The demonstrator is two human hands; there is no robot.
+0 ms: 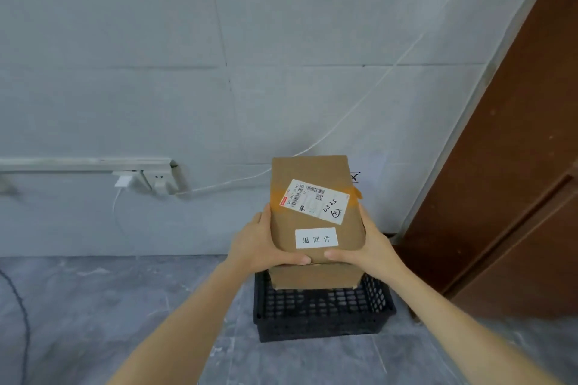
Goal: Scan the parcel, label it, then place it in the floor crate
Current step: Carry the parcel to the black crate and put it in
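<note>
Above the black floor crate (pixel 322 312), both hands' fingers (pixel 294 259) clamp the labelled parcel (pixel 312 216) only at its near end, so it may tip forward and miss

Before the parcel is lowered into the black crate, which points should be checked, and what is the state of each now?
1. Both hands grip the parcel: left hand and right hand on its sides: ok.
2. White label stuck on the parcel: ok.
3. Parcel is above the black crate: ok.
4. Room in the crate: another cardboard box already sits inside; free space cannot tell.
5. Scan done: cannot tell.
6. White cable is clear of the crate, on the wall: ok.
</note>
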